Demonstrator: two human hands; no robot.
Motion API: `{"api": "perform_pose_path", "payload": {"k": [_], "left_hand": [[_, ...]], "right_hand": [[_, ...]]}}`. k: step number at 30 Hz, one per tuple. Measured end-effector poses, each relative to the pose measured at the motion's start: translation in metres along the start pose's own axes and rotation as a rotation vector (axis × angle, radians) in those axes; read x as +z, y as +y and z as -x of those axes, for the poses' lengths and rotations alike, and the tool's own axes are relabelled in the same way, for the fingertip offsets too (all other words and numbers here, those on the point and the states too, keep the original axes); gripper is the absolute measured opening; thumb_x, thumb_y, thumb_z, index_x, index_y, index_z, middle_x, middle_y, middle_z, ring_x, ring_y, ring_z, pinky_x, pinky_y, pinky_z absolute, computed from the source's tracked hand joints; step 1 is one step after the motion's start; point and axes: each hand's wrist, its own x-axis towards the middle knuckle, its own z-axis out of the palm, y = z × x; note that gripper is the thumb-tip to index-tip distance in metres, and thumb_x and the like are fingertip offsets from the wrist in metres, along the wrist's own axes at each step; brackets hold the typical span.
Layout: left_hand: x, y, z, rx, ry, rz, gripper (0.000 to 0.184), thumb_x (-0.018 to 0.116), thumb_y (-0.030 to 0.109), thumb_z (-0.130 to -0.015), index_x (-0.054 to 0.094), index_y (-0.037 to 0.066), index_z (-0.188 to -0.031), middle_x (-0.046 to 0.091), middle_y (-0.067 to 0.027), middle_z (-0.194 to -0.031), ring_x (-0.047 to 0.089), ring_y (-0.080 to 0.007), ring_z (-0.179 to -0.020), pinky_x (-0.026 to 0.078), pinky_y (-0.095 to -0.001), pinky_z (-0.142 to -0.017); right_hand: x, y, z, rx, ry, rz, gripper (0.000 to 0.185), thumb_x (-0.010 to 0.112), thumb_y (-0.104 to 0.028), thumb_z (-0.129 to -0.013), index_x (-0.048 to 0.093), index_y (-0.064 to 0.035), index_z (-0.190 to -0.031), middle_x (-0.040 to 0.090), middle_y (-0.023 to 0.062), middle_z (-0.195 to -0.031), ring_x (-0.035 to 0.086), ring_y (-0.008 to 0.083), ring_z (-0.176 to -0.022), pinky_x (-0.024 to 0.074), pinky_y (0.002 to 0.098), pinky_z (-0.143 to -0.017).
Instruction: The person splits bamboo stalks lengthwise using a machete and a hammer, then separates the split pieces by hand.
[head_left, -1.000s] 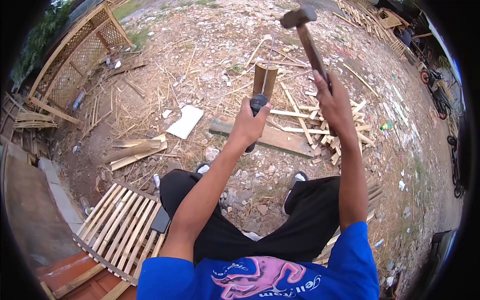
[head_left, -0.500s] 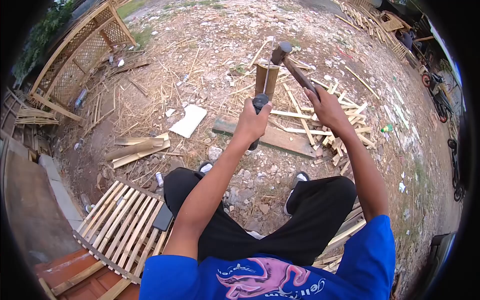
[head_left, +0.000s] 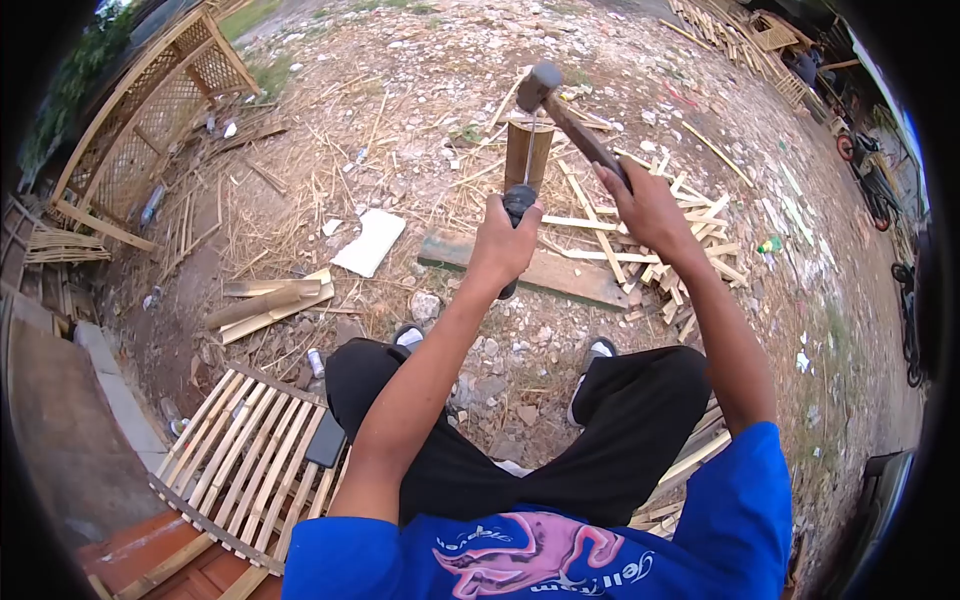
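Observation:
My left hand [head_left: 506,242] is closed around the black handle of a long knife [head_left: 520,197]. Its thin blade lies along the top of an upright bamboo piece [head_left: 518,160], pointing away from me. In my right hand [head_left: 645,212] is the wooden handle of a hammer [head_left: 578,132]. The hammer's heavy dark head is over the far end of the blade; whether they touch I cannot tell. Beneath my left hand, a flat wooden plank [head_left: 560,276] lies on the ground.
Split bamboo strips [head_left: 700,240] are heaped on the right. Bamboo pieces [head_left: 275,300] and a white sheet [head_left: 368,243] lie to the left. A phone [head_left: 326,440] rests on a slatted bamboo panel [head_left: 240,450] beside my leg. Lattice panels [head_left: 150,130] stand at the far left.
The hammer head has moved left, from beside the knife to over its blade's far end. My left hand keeps its hold on the knife, and the view has shifted slightly.

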Motion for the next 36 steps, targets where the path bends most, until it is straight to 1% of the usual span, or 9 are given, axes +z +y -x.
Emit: {"api": "perform_pose_path", "payload": {"k": [3, 5, 8, 10, 12, 14, 21, 34, 36], "left_hand": [[-0.002, 0.009, 0.007, -0.033, -0.036, 0.007, 0.048, 0.059, 0.04, -0.093, 0.045, -0.002, -0.11, 0.064, -0.022, -0.088, 0.065, -0.0351, -0.082, 0.048, -0.045, -0.077], [-0.002, 0.006, 0.007, -0.013, -0.039, 0.007, 0.048, 0.059, 0.04, -0.093, 0.045, -0.002, -0.111, 0.063, -0.0221, -0.087, 0.065, -0.0353, -0.081, 0.048, -0.0453, -0.077], [-0.004, 0.004, 0.007, 0.0, -0.024, 0.011, 0.048, 0.059, 0.039, -0.093, 0.045, -0.002, -0.111, 0.063, -0.0224, -0.087, 0.065, -0.0357, -0.081, 0.048, -0.0455, -0.077], [-0.003, 0.003, 0.006, 0.015, -0.018, 0.001, 0.048, 0.059, 0.039, -0.093, 0.045, -0.003, -0.111, 0.064, -0.0229, -0.087, 0.066, -0.0358, -0.081, 0.049, -0.0453, -0.076], [-0.001, -0.003, 0.007, 0.036, -0.011, -0.022, 0.049, 0.059, 0.04, -0.093, 0.045, -0.003, -0.111, 0.064, -0.0237, -0.088, 0.066, -0.0358, -0.081, 0.049, -0.045, -0.075], [0.001, -0.003, 0.014, 0.032, -0.022, -0.03, 0.049, 0.059, 0.04, -0.093, 0.045, -0.003, -0.111, 0.064, -0.0245, -0.089, 0.067, -0.0354, -0.08, 0.05, -0.0446, -0.074], [0.001, 0.001, 0.009, 0.0, -0.029, -0.049, 0.049, 0.058, 0.04, -0.092, 0.045, -0.003, -0.11, 0.065, -0.025, -0.089, 0.067, -0.0364, -0.08, 0.05, -0.0448, -0.073], [0.007, -0.004, 0.0, 0.073, 0.013, -0.068, 0.048, 0.06, 0.039, -0.092, 0.044, -0.002, -0.11, 0.064, -0.028, -0.092, 0.066, -0.0424, -0.085, 0.049, -0.0478, -0.078], [0.005, 0.003, 0.006, 0.032, -0.014, -0.063, 0.049, 0.059, 0.04, -0.092, 0.043, -0.003, -0.111, 0.065, -0.0285, -0.092, 0.066, -0.0427, -0.086, 0.049, -0.0479, -0.079]], "right_hand": [[-0.045, -0.029, -0.008, -0.046, 0.206, -0.016, 0.047, 0.043, -0.05, -0.102, 0.057, -0.0047, -0.099, 0.049, 0.0023, -0.064, 0.045, 0.0137, -0.053, 0.0399, 0.0341, -0.051], [-0.067, -0.038, -0.014, -0.178, 0.4, -0.344, 0.05, 0.048, -0.054, -0.099, 0.056, -0.0053, -0.091, 0.047, -0.0046, -0.062, 0.041, 0.0039, -0.045, 0.0295, 0.0203, -0.038], [-0.063, -0.045, -0.015, -0.321, 0.572, -0.61, 0.047, 0.046, -0.051, -0.101, 0.053, -0.0056, -0.096, 0.042, -0.0067, -0.058, 0.039, 0.0005, -0.042, 0.0302, 0.0183, -0.034], [-0.015, -0.012, -0.008, -0.202, 0.484, -0.547, 0.046, 0.045, -0.047, -0.102, 0.054, -0.0031, -0.093, 0.049, 0.0028, -0.059, 0.048, 0.0116, -0.045, 0.0395, 0.0297, -0.042], [0.027, 0.027, 0.005, 0.022, 0.028, 0.077, 0.045, 0.042, -0.043, -0.103, 0.054, 0.0003, -0.098, 0.062, 0.0205, -0.07, 0.062, 0.0368, -0.063, 0.0455, 0.0492, -0.059], [0.037, 0.034, 0.009, 0.072, -0.014, -0.029, 0.046, 0.043, -0.044, -0.102, 0.053, 0.0015, -0.102, 0.062, 0.0302, -0.08, 0.06, 0.0502, -0.077, 0.0428, 0.0581, -0.072], [0.039, 0.033, 0.012, 0.14, 0.077, -0.125, 0.048, 0.046, -0.047, -0.101, 0.054, 0.0001, -0.102, 0.06, 0.0254, -0.074, 0.059, 0.0437, -0.071, 0.0429, 0.05, -0.067], [0.012, 0.008, 0.001, 0.04, 0.103, -0.137, 0.047, 0.048, -0.047, -0.1, 0.056, -0.0006, -0.097, 0.059, 0.0208, -0.069, 0.059, 0.0363, -0.064, 0.0439, 0.0459, -0.064], [-0.006, -0.004, 0.005, -0.021, 0.203, -0.186, 0.052, 0.047, -0.05, -0.101, 0.057, 0.0001, -0.098, 0.055, 0.0151, -0.063, 0.053, 0.0243, -0.056, 0.0403, 0.0406, -0.055]]}}
